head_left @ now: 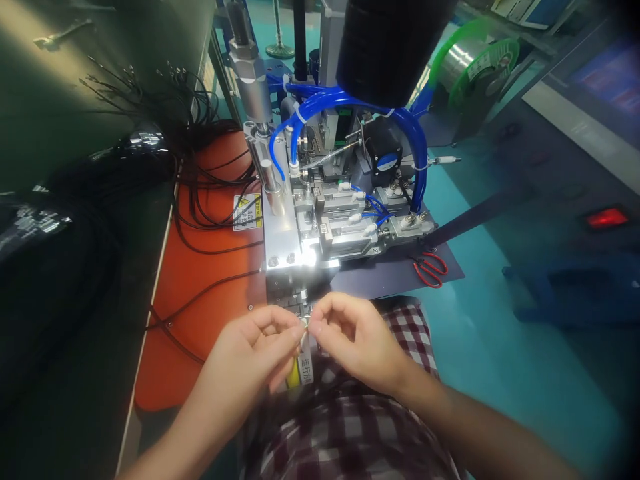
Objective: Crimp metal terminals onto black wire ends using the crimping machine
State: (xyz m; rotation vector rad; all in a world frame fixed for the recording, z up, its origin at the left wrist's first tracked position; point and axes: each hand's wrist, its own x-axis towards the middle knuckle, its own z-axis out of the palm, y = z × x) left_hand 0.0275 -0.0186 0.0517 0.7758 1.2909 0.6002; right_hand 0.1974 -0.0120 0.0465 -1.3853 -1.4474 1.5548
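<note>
My left hand point(257, 347) and my right hand point(357, 337) meet fingertip to fingertip, just in front of the metal machine point(285, 233). Thumb and index finger are pinched together on each hand. Between the fingertips shows a tiny pale piece point(304, 322), too small and too covered by the fingers to name. Below the hands is a white and yellow label point(305, 370) with dark characters. The machine carries thick blue air tubes point(420, 147), small white fittings and a black motor-like block point(383, 150).
An orange board point(200, 333) at left bears black cables point(215, 250), with a cable bundle point(150, 87) behind. Red-handled snips point(431, 270) lie right of the machine. A green-flanged wire spool point(465, 63) stands at back right. A black cylinder point(393, 47) hangs overhead.
</note>
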